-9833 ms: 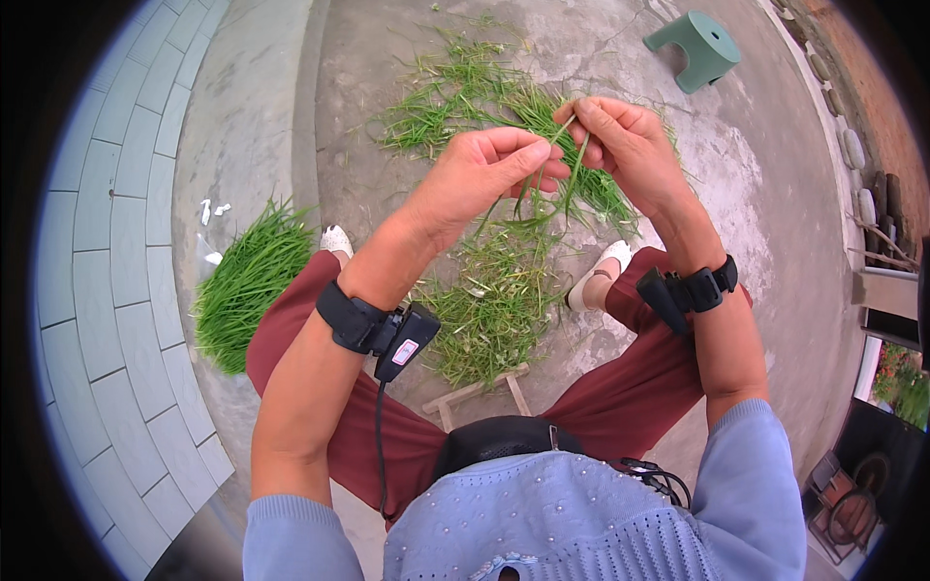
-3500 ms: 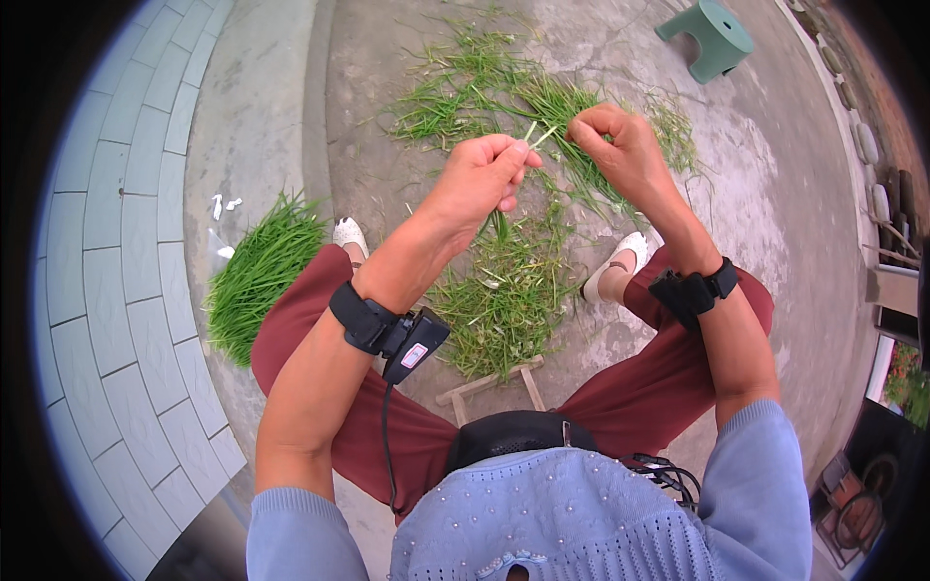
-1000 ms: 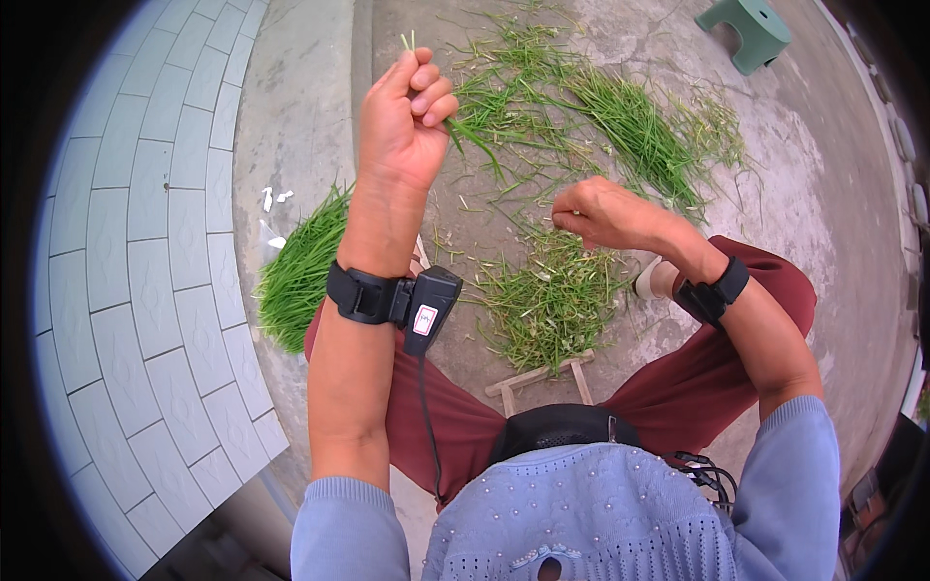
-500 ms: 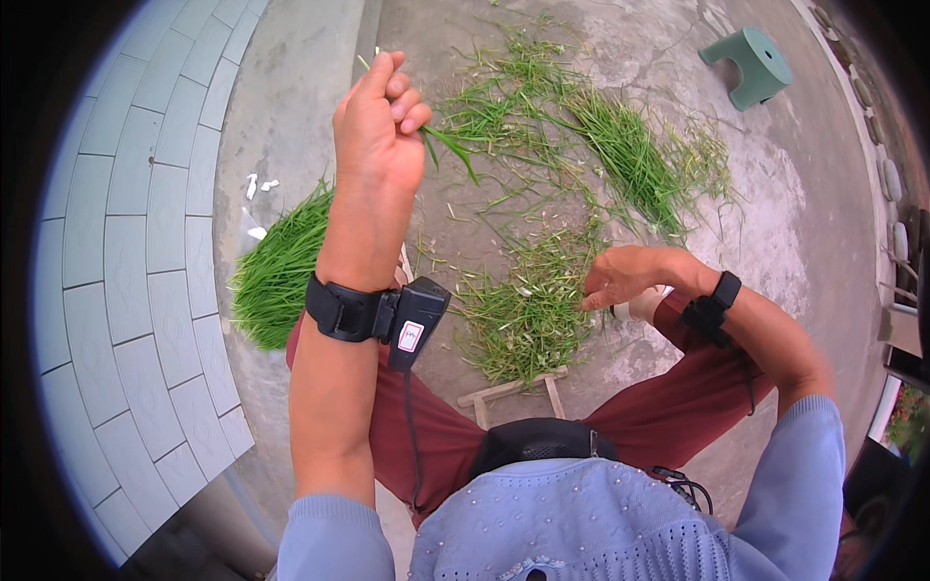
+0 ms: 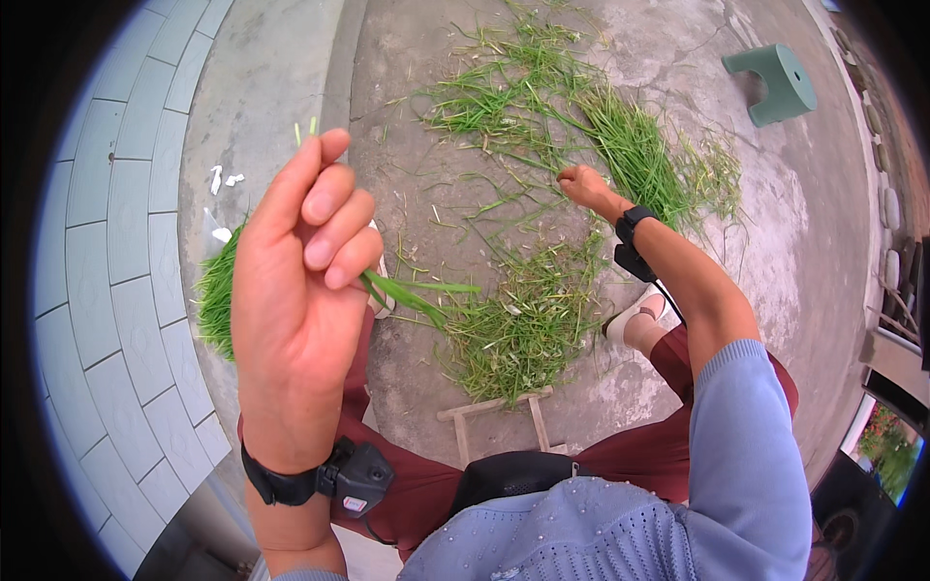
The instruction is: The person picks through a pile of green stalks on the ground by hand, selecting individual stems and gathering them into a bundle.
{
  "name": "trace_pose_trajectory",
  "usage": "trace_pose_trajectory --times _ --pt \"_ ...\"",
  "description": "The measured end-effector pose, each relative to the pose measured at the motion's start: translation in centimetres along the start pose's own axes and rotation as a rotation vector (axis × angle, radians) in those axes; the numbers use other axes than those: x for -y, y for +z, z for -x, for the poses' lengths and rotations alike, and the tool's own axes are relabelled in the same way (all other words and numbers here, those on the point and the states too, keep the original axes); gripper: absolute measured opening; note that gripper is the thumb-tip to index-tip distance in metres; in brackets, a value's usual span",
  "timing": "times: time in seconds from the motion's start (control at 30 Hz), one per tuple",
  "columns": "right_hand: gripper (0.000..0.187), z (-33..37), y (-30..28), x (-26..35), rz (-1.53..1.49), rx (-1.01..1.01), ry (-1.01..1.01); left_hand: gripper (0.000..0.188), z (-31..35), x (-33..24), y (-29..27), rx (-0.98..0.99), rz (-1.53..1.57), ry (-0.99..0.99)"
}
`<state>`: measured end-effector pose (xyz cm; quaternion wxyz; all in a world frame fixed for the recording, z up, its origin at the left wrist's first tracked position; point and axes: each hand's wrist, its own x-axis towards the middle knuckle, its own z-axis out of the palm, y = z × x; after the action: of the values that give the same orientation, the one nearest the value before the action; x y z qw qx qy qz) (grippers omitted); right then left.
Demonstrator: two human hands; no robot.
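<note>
My left hand (image 5: pixel 305 242) is raised, its fingers closed around a few green chive stalks (image 5: pixel 412 295). Pale stalk ends poke out above the fingertips, and the leaves hang out below the little finger. Farther off, my right hand (image 5: pixel 586 186) is at the near left edge of a loose bunch of chives (image 5: pixel 644 160) on the ground. Its fingers are drawn together, and whatever is between them is hidden. Between my feet lies a heap of short, yellowish-green scraps (image 5: pixel 528 334). A neat, dense bundle of chives (image 5: pixel 215 305) is partly covered by my left hand.
Scattered chives (image 5: pixel 504 102) spread over the concrete at the far side. A green plastic stool (image 5: pixel 775 85) stands at the far right. Part of a wooden frame (image 5: pixel 496 402) shows close to me. Pale tiles (image 5: pixel 126 242) run along the left, near white scraps (image 5: pixel 217 179).
My left hand has come nearer and lower, still holding the stalks. My right hand has gone from beside the scrap heap outward to the loose bunch. The view has shifted slightly.
</note>
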<state>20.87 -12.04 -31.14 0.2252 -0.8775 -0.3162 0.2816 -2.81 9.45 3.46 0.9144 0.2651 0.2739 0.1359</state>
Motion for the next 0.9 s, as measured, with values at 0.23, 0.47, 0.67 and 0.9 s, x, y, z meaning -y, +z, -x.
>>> trace_pose_trajectory --times 0.23,0.47,0.67,0.9 --pt "0.023 -7.7 3.7 2.3 0.049 -0.171 -0.126 0.025 0.2 -0.4 -0.2 -0.156 0.021 -0.052" --pt "0.017 -12.8 9.6 8.0 0.157 -0.149 -0.165 0.026 0.4 -0.2 -0.4 -0.254 0.026 -0.084" --pt "0.017 -12.6 9.4 8.8 0.372 -0.161 -0.359 0.027 0.5 -1.1 -0.4 -0.259 -0.087 -0.085" --pt "0.018 -8.6 -2.5 11.4 -0.311 0.023 -0.289 0.025 0.9 -0.1 0.1 -0.116 -0.024 -0.073"
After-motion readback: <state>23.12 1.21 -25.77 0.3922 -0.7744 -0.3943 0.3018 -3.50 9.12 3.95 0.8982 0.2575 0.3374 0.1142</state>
